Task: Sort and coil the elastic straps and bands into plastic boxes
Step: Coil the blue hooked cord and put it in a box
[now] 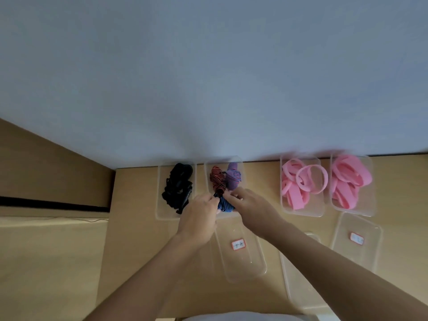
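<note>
Left hand (199, 216) and right hand (252, 208) met at the near end of a clear plastic box (209, 167), second from left along the far edge of the tan wooden table (261, 179). Both gripped a bunched blue-and-dark striped elastic band (224, 205): left fingers curled at its left end, right fingers pinching its upper right. Could not tell whether it rested on the box floor. Farther back in the same box, a red-and-black striped band (217, 179) touched a purple band (233, 178). The leftmost clear box (162, 205) held tangled black straps (178, 188). Well to the right, two clear boxes side by side held pink loop bands (303, 181) and wide pink bands (347, 181). A labelled clear lid (240, 262) lay just nearer the person, between the forearms. Edges were motion-blurred.
</note>
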Demonstrator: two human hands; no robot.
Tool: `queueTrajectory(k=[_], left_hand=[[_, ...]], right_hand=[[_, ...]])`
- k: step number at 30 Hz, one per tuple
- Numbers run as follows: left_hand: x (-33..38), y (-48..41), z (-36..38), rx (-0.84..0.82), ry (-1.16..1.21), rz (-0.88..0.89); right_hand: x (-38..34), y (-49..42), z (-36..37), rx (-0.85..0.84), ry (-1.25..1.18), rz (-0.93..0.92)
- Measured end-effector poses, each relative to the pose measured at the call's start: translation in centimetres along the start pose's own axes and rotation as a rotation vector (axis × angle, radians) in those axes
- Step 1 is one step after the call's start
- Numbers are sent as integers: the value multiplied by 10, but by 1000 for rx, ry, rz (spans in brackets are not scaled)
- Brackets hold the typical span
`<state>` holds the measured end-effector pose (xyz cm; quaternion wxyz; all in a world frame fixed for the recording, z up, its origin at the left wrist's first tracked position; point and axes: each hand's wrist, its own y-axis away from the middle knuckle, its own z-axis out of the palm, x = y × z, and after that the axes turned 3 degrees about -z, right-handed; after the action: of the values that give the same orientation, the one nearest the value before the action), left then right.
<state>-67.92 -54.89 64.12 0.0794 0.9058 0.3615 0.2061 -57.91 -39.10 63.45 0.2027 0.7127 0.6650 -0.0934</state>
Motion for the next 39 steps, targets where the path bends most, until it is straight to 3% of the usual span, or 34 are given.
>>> queueTrajectory(k=[7,10,16,22,28,39], left_hand=[[10,-4,8,-90,-127,-17],[15,-9,6,-92,-174,-25],[24,-24,-8,-209,-187,-130],[30,-26,-13,-248,-215,-187],[24,-31,-14,-296,-176,-127],[25,-27,-2,-169,-223,-130]], right_hand=[[3,-4,-10,-52,183,-138],[6,-12,-15,-165,210,-188],[2,-30,-22,-254,227,-142],[0,-33,-21,-240,232,-118],[0,-30,-16,-220,231,-106],[-4,-27,-12,-143,354,-133]])
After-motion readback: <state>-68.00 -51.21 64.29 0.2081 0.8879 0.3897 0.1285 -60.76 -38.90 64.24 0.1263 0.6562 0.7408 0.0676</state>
